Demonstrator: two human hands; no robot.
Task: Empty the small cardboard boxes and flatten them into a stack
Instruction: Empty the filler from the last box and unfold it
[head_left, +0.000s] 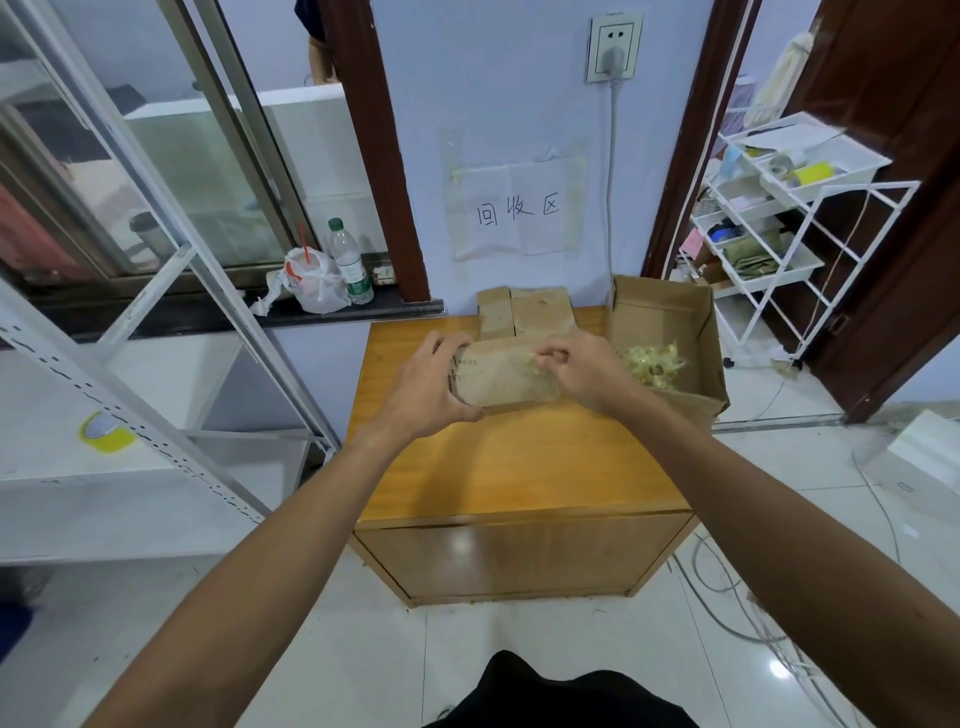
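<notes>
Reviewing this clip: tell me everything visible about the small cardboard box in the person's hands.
The small box is plain brown cardboard with a few dark printed marks near its left end. It lies lengthwise over the back of the wooden cabinet; whether it rests there is unclear. The left hand grips its left end, and the right hand pinches what looks like yellowish tape at its upper right edge.
</notes>
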